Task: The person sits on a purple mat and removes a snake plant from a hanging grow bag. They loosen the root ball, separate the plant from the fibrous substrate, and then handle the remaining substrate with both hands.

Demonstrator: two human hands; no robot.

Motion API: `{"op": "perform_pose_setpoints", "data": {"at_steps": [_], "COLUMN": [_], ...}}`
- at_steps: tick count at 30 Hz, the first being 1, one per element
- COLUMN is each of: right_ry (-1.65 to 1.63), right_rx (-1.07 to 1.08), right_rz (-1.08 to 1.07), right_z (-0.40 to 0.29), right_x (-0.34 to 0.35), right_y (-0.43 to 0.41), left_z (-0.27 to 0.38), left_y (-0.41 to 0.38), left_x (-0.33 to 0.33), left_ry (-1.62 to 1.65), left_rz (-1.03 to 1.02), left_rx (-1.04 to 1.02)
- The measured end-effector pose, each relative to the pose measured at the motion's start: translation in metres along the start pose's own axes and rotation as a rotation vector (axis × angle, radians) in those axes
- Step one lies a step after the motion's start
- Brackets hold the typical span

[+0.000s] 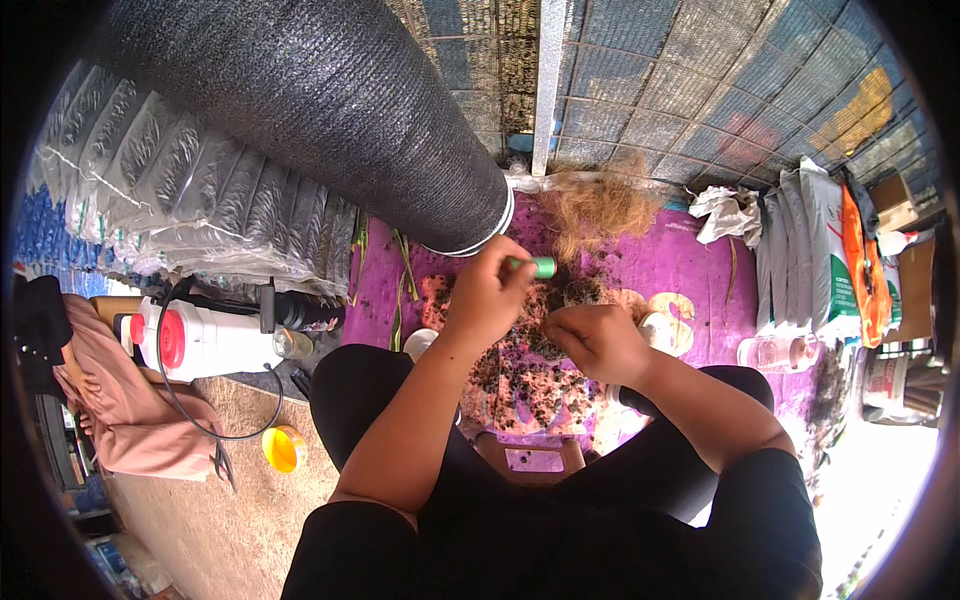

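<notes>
My left hand [487, 292] grips a small green spool of thread [545, 268], its end pointing right. To its right and nearer to me, my right hand [600, 341] has its fingers curled in at the edge of a dark clump of soil and fibre [551, 337]. Whether those fingers pinch thread or part of the clump cannot be made out. Beneath both hands, crumbs of dark soil [540, 394] are scattered over a purple printed plastic sheet [709, 281]. A heap of brown coconut fibre [600, 210] lies beyond the hands.
A large roll of black shade netting [360, 127] leans in from the upper left. Filled bags [817, 247] and a clear plastic bottle [780, 353] are at right. At left are a white sprayer tank [225, 337], a yellow lid [285, 449] and another person's hand [86, 386].
</notes>
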State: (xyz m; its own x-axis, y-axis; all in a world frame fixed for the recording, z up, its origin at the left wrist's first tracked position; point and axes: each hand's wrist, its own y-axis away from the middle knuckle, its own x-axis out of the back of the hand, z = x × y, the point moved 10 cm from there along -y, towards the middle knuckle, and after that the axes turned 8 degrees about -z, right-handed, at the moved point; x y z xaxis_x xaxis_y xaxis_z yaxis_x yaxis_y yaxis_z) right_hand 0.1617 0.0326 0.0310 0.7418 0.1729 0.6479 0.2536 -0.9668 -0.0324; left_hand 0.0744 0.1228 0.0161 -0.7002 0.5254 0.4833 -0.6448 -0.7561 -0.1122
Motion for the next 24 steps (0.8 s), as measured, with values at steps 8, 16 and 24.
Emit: {"op": "perform_pose_setpoints", "data": {"at_steps": [8,16,24], "right_ry": [0.124,0.125,0.193], "right_rx": [-0.072,0.033,0.031], "right_rz": [0.099,0.196,-0.118], "right_z": [0.037,-0.009,0.002], "right_x": [0.0,0.039,-0.032], "right_y": [0.002,0.004,-0.002], "left_z": [-0.017,-0.013,-0.05], "left_y": [0.0,0.007,0.016], "left_x": [-0.03,-0.043,-0.019], "left_ry": [1.444,0.431,1.088], "left_rz": [-0.121,-0.483,0.212], "left_rx": [0.148,0.041,0.302]}}
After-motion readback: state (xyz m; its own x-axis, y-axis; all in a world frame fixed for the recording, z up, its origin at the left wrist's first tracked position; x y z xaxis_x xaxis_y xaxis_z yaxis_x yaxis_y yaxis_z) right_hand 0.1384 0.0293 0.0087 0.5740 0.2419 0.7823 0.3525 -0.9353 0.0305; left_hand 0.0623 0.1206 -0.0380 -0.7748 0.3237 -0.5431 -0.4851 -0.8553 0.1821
